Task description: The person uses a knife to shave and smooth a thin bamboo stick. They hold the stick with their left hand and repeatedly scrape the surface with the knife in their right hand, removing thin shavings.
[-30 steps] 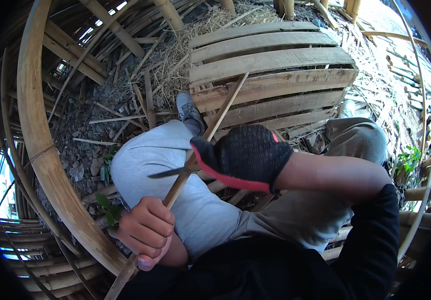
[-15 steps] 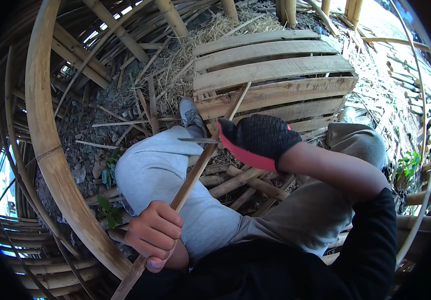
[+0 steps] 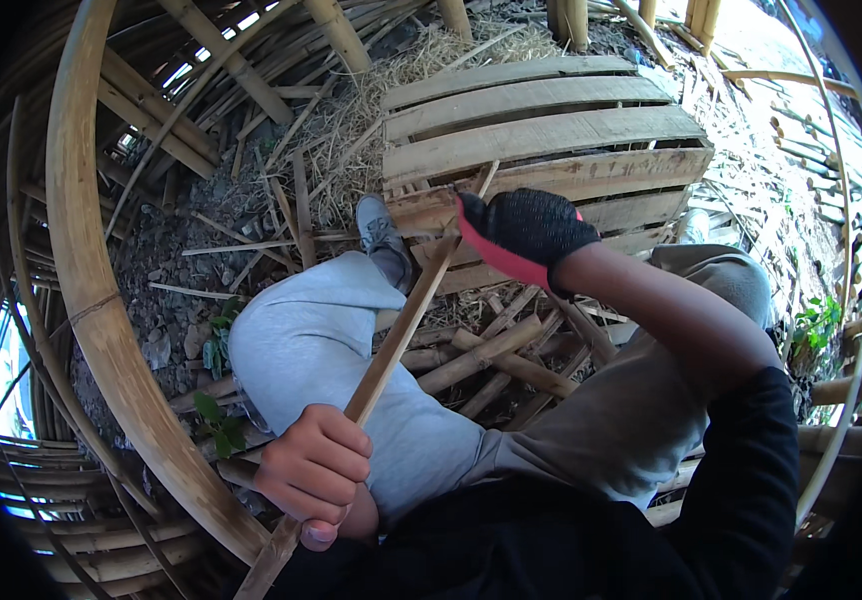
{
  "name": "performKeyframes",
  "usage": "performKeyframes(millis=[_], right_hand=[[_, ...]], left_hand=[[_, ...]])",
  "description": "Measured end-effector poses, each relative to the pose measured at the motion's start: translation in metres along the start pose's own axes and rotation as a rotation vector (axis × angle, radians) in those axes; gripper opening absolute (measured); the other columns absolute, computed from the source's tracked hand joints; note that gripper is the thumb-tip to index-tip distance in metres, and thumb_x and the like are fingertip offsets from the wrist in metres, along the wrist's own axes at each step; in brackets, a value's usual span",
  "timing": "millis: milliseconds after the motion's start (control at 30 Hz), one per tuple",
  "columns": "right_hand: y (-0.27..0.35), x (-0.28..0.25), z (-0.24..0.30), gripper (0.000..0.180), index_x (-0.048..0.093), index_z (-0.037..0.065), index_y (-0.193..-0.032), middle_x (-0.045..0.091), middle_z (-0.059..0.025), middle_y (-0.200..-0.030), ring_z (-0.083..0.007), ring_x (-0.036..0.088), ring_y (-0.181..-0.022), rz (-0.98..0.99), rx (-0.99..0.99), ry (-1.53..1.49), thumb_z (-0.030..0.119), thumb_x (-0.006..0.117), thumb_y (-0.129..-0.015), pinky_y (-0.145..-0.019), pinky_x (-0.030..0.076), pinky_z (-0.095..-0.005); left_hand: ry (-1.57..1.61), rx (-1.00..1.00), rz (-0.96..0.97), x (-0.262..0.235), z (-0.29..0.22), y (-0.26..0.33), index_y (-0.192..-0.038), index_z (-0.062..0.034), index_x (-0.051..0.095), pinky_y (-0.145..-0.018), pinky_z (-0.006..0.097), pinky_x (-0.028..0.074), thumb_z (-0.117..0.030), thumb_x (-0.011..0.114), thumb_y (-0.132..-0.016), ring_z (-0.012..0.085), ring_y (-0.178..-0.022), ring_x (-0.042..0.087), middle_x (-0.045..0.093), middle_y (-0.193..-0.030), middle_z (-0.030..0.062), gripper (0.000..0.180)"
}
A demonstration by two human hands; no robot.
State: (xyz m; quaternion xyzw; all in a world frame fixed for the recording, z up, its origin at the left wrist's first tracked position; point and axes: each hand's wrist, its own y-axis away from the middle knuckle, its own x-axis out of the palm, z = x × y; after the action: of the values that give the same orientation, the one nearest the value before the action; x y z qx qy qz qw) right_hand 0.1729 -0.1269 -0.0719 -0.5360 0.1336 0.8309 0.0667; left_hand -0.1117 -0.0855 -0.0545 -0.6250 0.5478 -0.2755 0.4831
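My bare left hand (image 3: pixel 316 465) is closed round the lower part of a long bamboo strip (image 3: pixel 403 335). The strip slants up and away to the right, over my leg in light trousers, its far end in front of the wooden crate. My right hand (image 3: pixel 531 235), in a black and red work glove, is closed at the strip's upper part. It grips a knife whose handle is hidden in the glove. Against the crate slats, the thin blade is hard to make out.
The slatted wooden crate (image 3: pixel 551 130) stands ahead of my feet. A thick curved bamboo pole (image 3: pixel 101 330) rises close on my left. Cut bamboo pieces (image 3: pixel 491 355) lie between my legs, with straw (image 3: pixel 421 60) and small green plants (image 3: pixel 213 425) on the ground.
My right hand has moved up and away along the strip with the knife, toward the crate. The left hand keeps its grip and has shifted only slightly.
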Motion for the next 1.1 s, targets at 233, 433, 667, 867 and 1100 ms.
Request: performKeyframes(millis=[233, 433, 667, 867, 1100], right_hand=[[0.036, 0.000, 0.019, 0.047, 0.056, 0.003, -0.118, 0.068, -0.0240, -0.080, -0.0387, 0.069, -0.076, -0.015, -0.198, -0.234, 0.042, 0.032, -0.106, -0.070, 0.054, -0.0475], [0.034, -0.009, 0.033, 0.052, 0.064, 0.001, -0.107, 0.068, -0.0215, -0.074, -0.0384, 0.069, -0.070, -0.029, -0.098, -0.104, 0.042, 0.030, -0.107, -0.066, 0.054, -0.0500], [0.003, 0.005, -0.003, 0.069, 0.068, 0.000, -0.081, 0.066, -0.0252, -0.075, -0.0435, 0.067, -0.076, -0.225, -0.076, -0.046, 0.050, 0.028, -0.105, -0.073, 0.054, -0.0525], [0.025, 0.008, 0.014, 0.065, 0.067, 0.000, -0.092, 0.067, -0.0265, -0.080, -0.0439, 0.067, -0.081, -0.160, -0.158, -0.121, 0.049, 0.027, -0.105, -0.077, 0.053, -0.0530], [0.023, -0.005, 0.015, 0.058, 0.066, 0.001, -0.107, 0.069, -0.0267, -0.092, -0.0439, 0.067, -0.090, 0.009, -0.080, -0.095, 0.045, 0.029, -0.105, -0.086, 0.052, -0.0515]], left_hand=[[0.042, 0.039, -0.040, 0.003, 0.007, -0.010, -0.045, -0.0099, 0.027, -0.036, 0.027, 0.024, -0.014, 0.049, -0.098, 0.0124, -0.032, 0.029, 0.027, -0.043, -0.0024, 0.057], [-0.019, 0.042, -0.173, 0.000, -0.001, -0.002, -0.042, -0.0130, 0.027, -0.036, 0.024, 0.022, -0.016, 0.051, -0.098, 0.0087, -0.029, 0.023, 0.023, -0.039, -0.0049, 0.061], [0.001, 0.027, -0.024, 0.003, 0.003, -0.004, -0.045, -0.0099, 0.026, -0.035, 0.027, 0.025, -0.014, 0.049, -0.097, 0.0125, -0.032, 0.028, 0.025, -0.043, -0.0019, 0.056], [0.007, 0.014, 0.008, 0.000, 0.000, -0.004, -0.046, -0.0097, 0.026, -0.036, 0.028, 0.027, -0.013, 0.049, -0.096, 0.0137, -0.032, 0.029, 0.025, -0.044, -0.0013, 0.055], [-0.005, 0.045, -0.082, -0.001, -0.001, -0.002, -0.045, -0.0103, 0.026, -0.036, 0.027, 0.025, -0.014, 0.049, -0.097, 0.0126, -0.032, 0.027, 0.024, -0.043, -0.0023, 0.057]])
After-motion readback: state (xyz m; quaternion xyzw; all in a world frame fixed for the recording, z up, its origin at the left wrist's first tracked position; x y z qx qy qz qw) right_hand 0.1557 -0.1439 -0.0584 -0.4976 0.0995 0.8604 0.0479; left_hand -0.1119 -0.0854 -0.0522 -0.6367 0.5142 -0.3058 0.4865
